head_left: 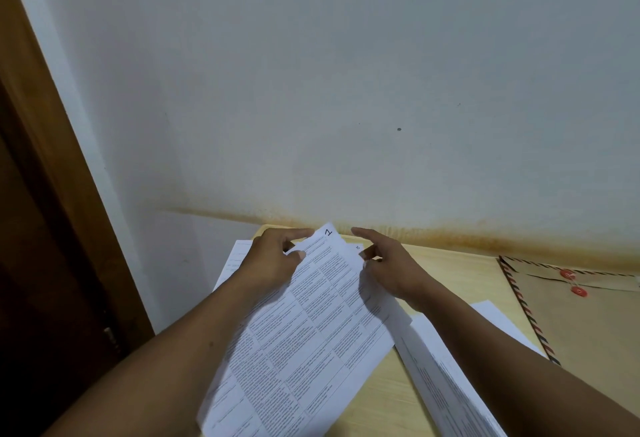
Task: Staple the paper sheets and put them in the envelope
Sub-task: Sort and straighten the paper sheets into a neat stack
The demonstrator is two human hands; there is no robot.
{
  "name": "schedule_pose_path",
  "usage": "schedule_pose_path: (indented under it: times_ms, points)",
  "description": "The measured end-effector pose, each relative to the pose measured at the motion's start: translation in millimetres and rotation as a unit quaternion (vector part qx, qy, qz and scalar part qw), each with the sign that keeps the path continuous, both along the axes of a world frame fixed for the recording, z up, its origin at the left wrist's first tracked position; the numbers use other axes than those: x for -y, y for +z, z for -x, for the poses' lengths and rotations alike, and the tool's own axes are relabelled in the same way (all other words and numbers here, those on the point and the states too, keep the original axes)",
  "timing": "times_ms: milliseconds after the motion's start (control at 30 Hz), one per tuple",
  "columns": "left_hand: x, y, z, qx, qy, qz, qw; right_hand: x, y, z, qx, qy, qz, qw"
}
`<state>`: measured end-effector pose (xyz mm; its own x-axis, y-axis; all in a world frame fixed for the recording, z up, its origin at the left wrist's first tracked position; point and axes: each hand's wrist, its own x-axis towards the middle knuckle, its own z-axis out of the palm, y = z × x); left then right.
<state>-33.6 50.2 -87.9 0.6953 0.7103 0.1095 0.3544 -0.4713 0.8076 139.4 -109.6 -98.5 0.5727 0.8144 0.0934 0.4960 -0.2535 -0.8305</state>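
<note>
Nearest, on the pale wooden table (391, 402), a loose pile of printed pages (440, 381) lies below the right forearm, well back from the fingers. Beside it, the held sheets (304, 332) slant up from the near edge to the fingertips. They are covered in a grid of small print, with a handwritten "1" at the far corner. At least two sheets are there, since a second corner peeks out just by the right fingers.

The left hand (273, 260) pinches the far left edge of the held sheets between thumb and forefinger (301, 233), the two set close together. The right hand (391, 267) has its forefinger (363, 233) stretched straight out, while its thumb and other fingers are curled narrowly on the right edge of the paper.

Another page (231, 260) lies under the left hand, and one more white sheet (498, 319) shows beyond the right forearm.

One brown envelope (588, 326) with a striped border lies flat, well to the right of the right fingers, its flap bearing two red discs (568, 274). Its contents cannot be seen.

Beyond the fingertips rises a white wall (346, 90) with a rusty stain (450, 232) along the table line. A wooden door frame (52, 159) stands far left.
</note>
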Motion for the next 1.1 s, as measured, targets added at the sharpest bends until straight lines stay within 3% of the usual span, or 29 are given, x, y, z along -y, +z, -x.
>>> schedule_pose_path:
  times_ms: [100, 233, 600, 767, 933, 1100]
  points:
    - [-4, -9, 12, -0.041, -0.048, 0.028, 0.998, 10, -4, -8, -0.014, 0.003, 0.056, 0.998]
    - [-15, -27, 25, -0.093, -0.089, 0.077, 0.989, 31, -14, -19, 0.064, 0.022, 0.165, 0.984]
    - [6, -40, 0, -0.107, -0.128, 0.134, 0.977, 63, -10, -30, 0.149, 0.096, 0.329, 0.928]
    - [16, -38, -7, -0.099, -0.146, 0.150, 0.973, 63, -12, -32, 0.163, 0.100, 0.327, 0.925]
    - [15, -45, -10, -0.046, -0.151, 0.239, 0.958, 65, -13, -35, 0.144, 0.084, 0.335, 0.927]
    - [27, -30, -13, -0.031, -0.186, 0.266, 0.945, 69, -15, -35, 0.121, 0.076, 0.332, 0.932]
